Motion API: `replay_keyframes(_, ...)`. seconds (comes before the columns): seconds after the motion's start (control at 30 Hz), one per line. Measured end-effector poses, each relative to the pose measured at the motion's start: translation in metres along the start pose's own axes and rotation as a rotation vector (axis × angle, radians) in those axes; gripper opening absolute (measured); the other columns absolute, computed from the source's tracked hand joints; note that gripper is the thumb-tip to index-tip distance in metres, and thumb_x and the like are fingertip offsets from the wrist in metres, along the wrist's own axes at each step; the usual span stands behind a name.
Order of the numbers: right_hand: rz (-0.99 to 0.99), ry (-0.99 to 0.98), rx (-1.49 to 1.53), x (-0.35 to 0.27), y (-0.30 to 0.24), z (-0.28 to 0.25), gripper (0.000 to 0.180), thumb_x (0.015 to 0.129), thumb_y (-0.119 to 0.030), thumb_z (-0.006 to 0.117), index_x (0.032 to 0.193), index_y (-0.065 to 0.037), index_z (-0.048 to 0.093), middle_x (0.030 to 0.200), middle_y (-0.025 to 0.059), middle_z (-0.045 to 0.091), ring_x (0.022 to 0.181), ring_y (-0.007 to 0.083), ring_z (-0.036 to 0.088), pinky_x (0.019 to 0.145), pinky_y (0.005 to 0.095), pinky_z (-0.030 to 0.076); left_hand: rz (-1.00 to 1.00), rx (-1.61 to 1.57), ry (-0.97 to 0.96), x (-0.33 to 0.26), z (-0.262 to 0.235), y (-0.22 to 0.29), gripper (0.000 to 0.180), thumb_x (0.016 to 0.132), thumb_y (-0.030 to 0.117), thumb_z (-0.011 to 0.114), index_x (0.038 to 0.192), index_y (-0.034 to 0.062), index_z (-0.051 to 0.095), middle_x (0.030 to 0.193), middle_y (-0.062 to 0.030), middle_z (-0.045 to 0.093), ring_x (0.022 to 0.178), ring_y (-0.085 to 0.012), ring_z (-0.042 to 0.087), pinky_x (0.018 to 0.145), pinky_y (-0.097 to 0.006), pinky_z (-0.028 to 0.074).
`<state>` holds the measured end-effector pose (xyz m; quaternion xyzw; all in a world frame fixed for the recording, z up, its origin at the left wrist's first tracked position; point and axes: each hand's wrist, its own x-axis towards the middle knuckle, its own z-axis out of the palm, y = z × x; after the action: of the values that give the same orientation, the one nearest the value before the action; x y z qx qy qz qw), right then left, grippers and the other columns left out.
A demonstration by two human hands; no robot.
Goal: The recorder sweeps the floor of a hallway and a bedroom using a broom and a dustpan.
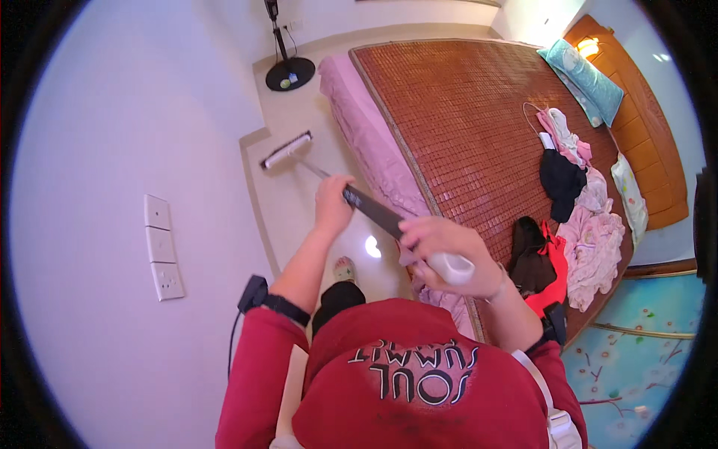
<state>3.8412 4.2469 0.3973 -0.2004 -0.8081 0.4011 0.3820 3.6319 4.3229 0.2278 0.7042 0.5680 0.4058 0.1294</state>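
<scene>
A push broom with a dark and white handle (381, 215) slants across my front, its white end nearest me. Its wide head (287, 150), white with dark bristles, is down at the pale floor by the wall. My left hand (334, 200) is closed round the lower part of the handle. Higher up, close to the white end, my right hand (446, 247) wraps round the same handle. The bed's pink skirt (366, 142) runs along the right of the broom.
A bed with a brown woven mat (456, 112) fills the right side, with heaped clothes (591, 247) and a teal pillow (587, 81) on it. A fan's round black base (290, 74) stands on the far floor. Wall switches (159, 228) are at left; my foot (344, 269) is below.
</scene>
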Motion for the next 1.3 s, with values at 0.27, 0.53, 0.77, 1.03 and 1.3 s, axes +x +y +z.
replay_keyframes(0.27, 0.119, 0.198, -0.264, 0.078, 0.023, -0.016, 0.014, 0.055, -0.004, 0.057, 0.067, -0.001, 0.051, 0.072, 0.0126, 0.055, 0.073, 0.0259, 0.055, 0.066, 0.0337, 0.044, 0.059, -0.338, -0.309, 0.065, 0.032, -0.074, 0.036, 0.048, -0.001, 0.060, 0.081, 0.0081, 0.049, 0.085, -0.0106, 0.046, 0.083, -0.0276, 0.044, 0.073, -0.033, 0.037)
replay_keyframes(0.53, 0.229, 0.691, 0.039, 0.098, -0.043, -0.115, 0.017, 0.065, -0.022, 0.049, 0.067, -0.010, 0.037, 0.053, 0.0007, 0.037, 0.048, 0.0116, 0.035, 0.050, 0.0251, 0.027, 0.187, -0.594, -0.476, 0.036, 0.039, 0.052, 0.022, 0.060, 0.008, 0.057, 0.080, 0.0089, 0.049, 0.075, -0.0084, 0.044, 0.074, -0.0269, 0.046, 0.063, -0.036, 0.039)
replay_keyframes(0.77, 0.007, 0.694, 0.141, 0.124, -0.042, -0.148, 0.017, 0.063, -0.022, 0.050, 0.066, -0.012, 0.037, 0.053, -0.0021, 0.038, 0.050, 0.0083, 0.034, 0.053, 0.0230, 0.026, 0.325, -0.536, -0.347, 0.093, -0.010, 0.033, 0.022, 0.057, 0.006, 0.055, 0.077, 0.0067, 0.048, 0.075, -0.0078, 0.046, 0.072, -0.0249, 0.047, 0.061, -0.034, 0.040)
replay_keyframes(1.03, 0.166, 0.032, -0.066, 0.203, 0.089, 0.003, 0.021, 0.059, -0.005, 0.062, 0.076, -0.002, 0.052, 0.079, 0.0132, 0.055, 0.080, 0.0268, 0.054, 0.071, 0.0367, 0.043, -0.132, -0.090, -0.003, 0.143, -0.021, -0.170, 0.019, 0.058, -0.003, 0.048, 0.074, 0.0058, 0.051, 0.084, -0.0109, 0.050, 0.080, -0.0292, 0.047, 0.070, -0.035, 0.038)
replay_keyframes(1.3, 0.067, -0.077, -0.081, 0.202, 0.096, -0.013, 0.013, 0.056, -0.013, 0.059, 0.064, -0.006, 0.052, 0.065, 0.0079, 0.055, 0.067, 0.0215, 0.056, 0.054, 0.0302, 0.040, -0.220, -0.051, -0.019, 0.079, -0.005, -0.146, 0.025, 0.054, -0.001, 0.056, 0.077, 0.0063, 0.048, 0.083, -0.0109, 0.048, 0.082, -0.0299, 0.044, 0.073, -0.037, 0.036)
